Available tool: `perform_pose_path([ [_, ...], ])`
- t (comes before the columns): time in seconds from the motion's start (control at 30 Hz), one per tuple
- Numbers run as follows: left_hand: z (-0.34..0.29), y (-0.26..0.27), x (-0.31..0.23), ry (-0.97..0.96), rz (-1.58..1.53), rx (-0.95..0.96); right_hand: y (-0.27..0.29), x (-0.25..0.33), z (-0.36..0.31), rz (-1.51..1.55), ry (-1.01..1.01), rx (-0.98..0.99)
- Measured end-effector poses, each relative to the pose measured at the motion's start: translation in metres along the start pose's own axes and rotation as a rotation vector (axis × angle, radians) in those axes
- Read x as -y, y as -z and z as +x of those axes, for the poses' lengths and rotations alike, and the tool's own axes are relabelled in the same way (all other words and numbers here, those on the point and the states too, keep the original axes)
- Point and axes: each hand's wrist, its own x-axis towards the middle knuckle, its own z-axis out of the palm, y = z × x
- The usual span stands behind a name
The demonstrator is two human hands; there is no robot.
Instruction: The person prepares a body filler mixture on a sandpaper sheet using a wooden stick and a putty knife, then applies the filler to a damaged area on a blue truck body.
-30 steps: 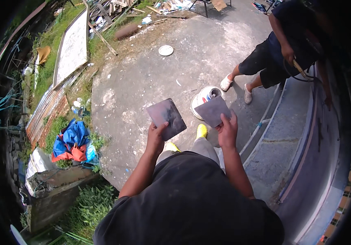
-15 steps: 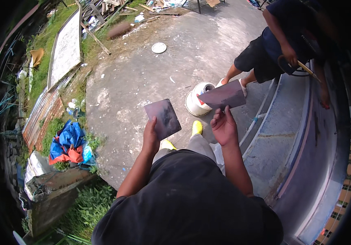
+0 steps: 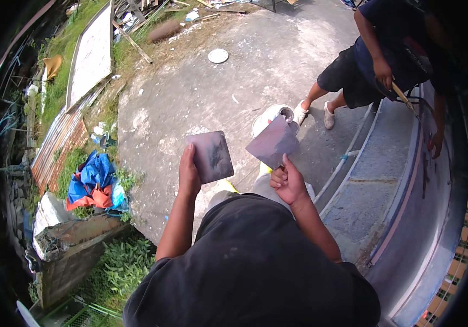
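your right hand [image 3: 289, 184] pinches a smeared plate [image 3: 273, 144], partly hiding the white tub [image 3: 259, 121] and turned more face-on than a moment ago, presumably leaving its coating accessible, while your left hand [image 3: 189, 173] grips a dark plate [image 3: 211, 158]

Outdoor work yard: sunlit concrete [image 3: 179, 98], scrap boards [image 3: 132, 42], rusty corrugated sheet [image 3: 62, 150], greenery [image 3: 122, 267].

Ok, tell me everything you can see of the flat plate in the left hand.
The flat plate is thin and squarish with rounded corners, mauve-grey, with darker smears toward its right side; I cannot tell its material. Its broad face shows to the camera, above the concrete floor. The left hand grips its left edge, thumb along it. The right-hand plate is apart from it.
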Motion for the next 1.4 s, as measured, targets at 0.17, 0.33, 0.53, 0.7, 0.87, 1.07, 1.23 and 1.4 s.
perform_pose_path([
  [0.17,0.012,0.029,0.002,0.003,0.201,0.052,-0.026,-0.020,0.004,-0.181,0.102,-0.180],
  [0.33,0.008,0.009,0.003,0.064,0.191,-0.016,-0.011,-0.006,0.009,-0.182,0.239,-0.193],
  [0.53,0.007,0.029,0.010,0.320,-0.043,0.055,0.007,-0.009,0.022,-0.324,0.358,-0.397],
  [0.7,0.003,0.020,0.038,0.443,-0.014,0.253,0.016,-0.026,0.037,-0.357,0.145,-0.318],
  [0.87,0.005,0.008,0.087,0.512,0.081,0.238,0.011,-0.023,0.048,-0.264,0.080,-0.308],
  [1.07,0.024,-0.019,0.101,0.859,-0.106,0.272,0.048,-0.008,0.060,-0.144,0.016,-0.236],
  [1.23,0.057,-0.008,0.140,0.849,0.230,0.293,0.093,0.016,0.078,-0.177,-0.222,-0.195],
  [1.4,0.141,0.014,0.197,0.746,0.050,-0.146,0.223,0.027,0.126,-0.410,-0.371,-0.406],
])
